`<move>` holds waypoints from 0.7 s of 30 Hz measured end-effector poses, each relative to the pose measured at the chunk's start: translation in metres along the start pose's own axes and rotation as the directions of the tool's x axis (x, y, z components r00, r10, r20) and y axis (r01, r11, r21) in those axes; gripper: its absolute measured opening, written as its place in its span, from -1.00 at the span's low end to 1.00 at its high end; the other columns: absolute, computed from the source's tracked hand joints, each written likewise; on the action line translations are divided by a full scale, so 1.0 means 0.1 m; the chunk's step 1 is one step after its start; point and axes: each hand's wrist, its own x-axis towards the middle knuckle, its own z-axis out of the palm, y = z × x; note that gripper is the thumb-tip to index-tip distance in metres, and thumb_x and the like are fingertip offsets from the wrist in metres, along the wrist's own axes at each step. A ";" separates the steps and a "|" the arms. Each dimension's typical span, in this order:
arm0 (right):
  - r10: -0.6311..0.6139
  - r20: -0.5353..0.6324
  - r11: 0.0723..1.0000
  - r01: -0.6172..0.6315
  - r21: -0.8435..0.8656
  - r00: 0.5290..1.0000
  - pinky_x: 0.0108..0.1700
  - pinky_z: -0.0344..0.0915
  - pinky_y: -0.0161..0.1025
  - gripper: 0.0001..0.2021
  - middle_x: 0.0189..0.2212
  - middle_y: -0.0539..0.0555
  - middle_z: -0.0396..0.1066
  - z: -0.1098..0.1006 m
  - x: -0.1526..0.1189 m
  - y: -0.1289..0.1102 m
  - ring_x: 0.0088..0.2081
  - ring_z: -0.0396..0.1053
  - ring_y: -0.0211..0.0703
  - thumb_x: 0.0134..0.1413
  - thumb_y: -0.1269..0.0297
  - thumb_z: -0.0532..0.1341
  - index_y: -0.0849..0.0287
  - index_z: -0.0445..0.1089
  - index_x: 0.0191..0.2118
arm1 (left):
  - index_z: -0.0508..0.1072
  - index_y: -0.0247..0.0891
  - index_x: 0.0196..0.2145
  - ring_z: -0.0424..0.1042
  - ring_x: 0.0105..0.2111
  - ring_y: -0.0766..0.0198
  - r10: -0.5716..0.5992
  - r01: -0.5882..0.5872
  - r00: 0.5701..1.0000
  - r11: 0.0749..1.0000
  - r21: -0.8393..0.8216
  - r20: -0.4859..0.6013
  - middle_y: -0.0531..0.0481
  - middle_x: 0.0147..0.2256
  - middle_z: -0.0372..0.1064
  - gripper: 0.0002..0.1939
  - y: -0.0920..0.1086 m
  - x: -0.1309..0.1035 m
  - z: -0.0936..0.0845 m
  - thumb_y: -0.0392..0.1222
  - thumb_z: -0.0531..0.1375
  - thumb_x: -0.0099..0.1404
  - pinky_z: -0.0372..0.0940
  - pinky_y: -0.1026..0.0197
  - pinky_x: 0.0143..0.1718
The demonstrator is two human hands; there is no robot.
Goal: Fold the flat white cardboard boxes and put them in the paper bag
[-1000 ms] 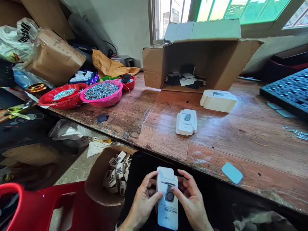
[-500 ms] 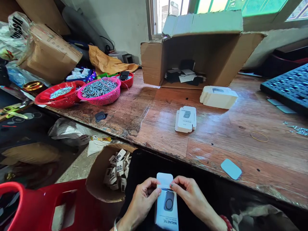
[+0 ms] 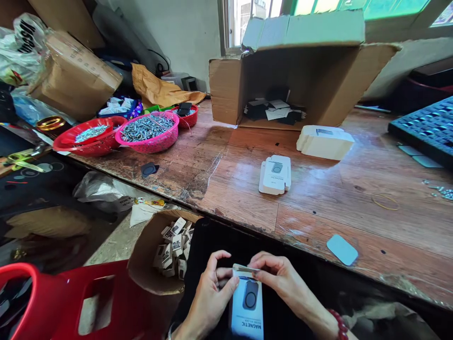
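Pale wall [image 3: 191,38]; barred window [image 3: 256,12], bright daylight; worn wood-plank table [image 3: 219,198]; red plastic chair [image 3: 67,302]; grey concrete floor [image 3: 109,241]

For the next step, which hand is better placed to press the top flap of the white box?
Probably the right hand: its fingers are at the flap, while the left hand holds the white box by its side.

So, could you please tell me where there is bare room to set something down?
The tabletop looks mostly bare between the pink basket and the nearer carton stack, and between that stack and the pale blue pad. It is crowded at left, where the large red basket adjoins the pink one.
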 end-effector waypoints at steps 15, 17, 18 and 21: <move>0.043 0.003 0.950 -0.039 -0.310 0.999 -0.39 0.20 -0.29 -0.82 -0.50 0.03 0.53 0.05 -0.01 -0.20 -0.45 0.35 -0.17 0.04 0.28 0.24 0.19 0.60 -0.41 | 0.24 -0.19 0.08 0.56 -0.28 0.17 -0.012 0.005 0.995 0.997 0.072 0.096 -0.12 -0.24 0.58 -0.43 0.05 -0.03 -0.02 -0.02 0.32 0.19 0.37 0.22 -0.22; 0.059 -0.004 0.957 -0.058 -0.285 0.998 -0.44 0.15 -0.31 -0.83 -0.55 0.01 0.49 0.05 0.02 -0.20 -0.50 0.29 -0.22 0.00 0.31 0.23 0.21 0.58 -0.45 | 0.25 -0.19 0.08 0.56 -0.30 0.19 -0.001 -0.006 0.995 0.997 0.078 0.100 -0.09 -0.27 0.57 -0.45 0.05 -0.04 -0.02 -0.06 0.32 0.19 0.37 0.25 -0.25; 0.068 -0.009 0.959 -0.068 -0.274 0.998 -0.46 0.13 -0.32 -0.83 -0.58 0.00 0.46 0.04 0.04 -0.20 -0.52 0.26 -0.24 -0.03 0.32 0.22 0.22 0.57 -0.46 | 0.26 -0.19 0.08 0.56 -0.31 0.20 0.002 -0.010 0.995 0.996 0.083 0.101 -0.08 -0.28 0.57 -0.46 0.06 -0.04 -0.02 -0.08 0.32 0.19 0.37 0.25 -0.25; 0.093 -0.012 0.958 -0.093 -0.273 0.996 -0.50 0.06 -0.35 -0.84 -0.63 -0.04 0.37 0.04 0.07 -0.21 -0.56 0.17 -0.30 -0.08 0.36 0.19 0.23 0.53 -0.51 | 0.29 -0.19 0.08 0.56 -0.29 0.20 0.002 -0.013 0.994 0.995 0.100 0.106 -0.07 -0.28 0.56 -0.49 0.07 -0.05 -0.02 -0.13 0.31 0.20 0.38 0.24 -0.24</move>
